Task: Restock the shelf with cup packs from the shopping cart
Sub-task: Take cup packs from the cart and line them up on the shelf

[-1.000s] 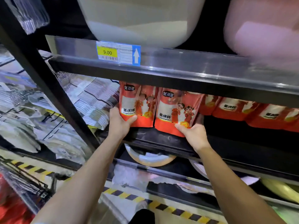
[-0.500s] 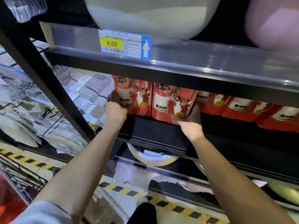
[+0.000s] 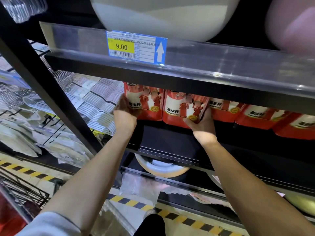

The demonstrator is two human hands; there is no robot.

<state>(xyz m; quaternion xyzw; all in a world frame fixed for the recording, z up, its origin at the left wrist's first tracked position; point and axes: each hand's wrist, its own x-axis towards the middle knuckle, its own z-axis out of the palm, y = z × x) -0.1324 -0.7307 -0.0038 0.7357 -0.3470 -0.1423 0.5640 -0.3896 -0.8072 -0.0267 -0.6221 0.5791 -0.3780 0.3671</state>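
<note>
Each hand point(image 3: 125, 114) point(image 3: 202, 124) has its fingers gripping a pack point(image 3: 144, 103) point(image 3: 183, 109) on the shelf point(image 3: 170, 138); pushed unevenly, either pack could topple forward.

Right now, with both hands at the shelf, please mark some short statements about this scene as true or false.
1. Each hand holds a red cup pack: left hand, right hand. True.
2. The price tag shows 5.00. False: it shows 9.00.
3. More red packs lie to the right of the hands. True.
4. The tag's arrow points down. False: it points up.
5. The shelf is white. False: it is black.
</note>
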